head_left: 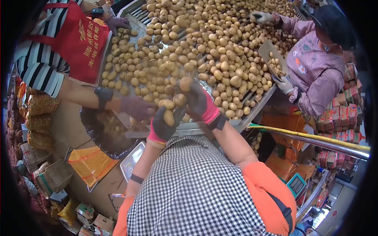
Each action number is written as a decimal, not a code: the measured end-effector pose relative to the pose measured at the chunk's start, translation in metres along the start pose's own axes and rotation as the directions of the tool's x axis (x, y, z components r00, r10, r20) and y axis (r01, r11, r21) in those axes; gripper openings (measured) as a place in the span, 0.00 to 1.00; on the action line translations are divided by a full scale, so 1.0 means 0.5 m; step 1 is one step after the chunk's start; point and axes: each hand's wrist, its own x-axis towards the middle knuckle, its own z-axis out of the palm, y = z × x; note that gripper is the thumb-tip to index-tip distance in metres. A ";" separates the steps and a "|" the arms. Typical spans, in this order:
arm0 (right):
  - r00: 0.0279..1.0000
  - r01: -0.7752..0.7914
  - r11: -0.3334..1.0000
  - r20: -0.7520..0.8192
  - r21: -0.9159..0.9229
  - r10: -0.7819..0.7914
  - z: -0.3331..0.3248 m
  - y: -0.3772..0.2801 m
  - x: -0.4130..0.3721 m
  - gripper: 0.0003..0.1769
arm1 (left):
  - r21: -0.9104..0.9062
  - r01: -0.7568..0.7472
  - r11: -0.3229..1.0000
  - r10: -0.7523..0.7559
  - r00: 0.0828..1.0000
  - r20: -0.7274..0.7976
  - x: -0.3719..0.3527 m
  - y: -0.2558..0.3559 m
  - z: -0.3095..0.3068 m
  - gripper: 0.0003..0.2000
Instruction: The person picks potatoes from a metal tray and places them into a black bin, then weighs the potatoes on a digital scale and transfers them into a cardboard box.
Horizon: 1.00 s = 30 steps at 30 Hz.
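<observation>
My left hand (159, 126), in a dark glove with a pink cuff, is closed around potatoes; one potato (168, 117) lies against the palm and another (166, 104) sits at the fingertips. Beside it, my right hand (199, 101), gloved the same way, grips a larger potato (186, 83). A browner potato (179, 99) shows between the two hands. Both hands are above the near edge of a metal sorting table (185, 129), which is heaped with loose potatoes (228, 65).
At the left, a co-worker's purple-gloved hand (138, 107) reaches in close to mine, near a dark-lined bin (103, 131). Across on the right, another person holds a scoop (271, 59) of potatoes. A metal rail (311, 137) with a yellow hose runs at my right.
</observation>
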 end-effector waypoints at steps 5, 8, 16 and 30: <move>0.799 -0.272 0.129 0.149 0.954 0.583 -0.020 0.045 -0.071 0.20 | -0.306 0.061 0.950 -0.092 0.992 -0.087 0.013 0.037 0.004 0.19; 0.914 -0.362 0.816 -0.002 0.450 0.406 -0.058 0.005 -0.090 0.22 | -0.068 0.059 0.996 -0.064 0.995 -0.073 0.012 0.037 -0.009 0.19; 0.786 -0.582 0.609 0.179 0.539 0.592 -0.002 -0.038 -0.117 0.30 | -0.539 0.275 0.796 -0.355 0.934 -0.047 -0.040 -0.066 0.020 0.15; 0.756 -0.640 0.725 0.040 0.253 0.653 0.012 -0.098 -0.150 0.19 | 0.871 -0.293 0.394 0.147 0.956 0.255 -0.069 -0.081 0.036 0.16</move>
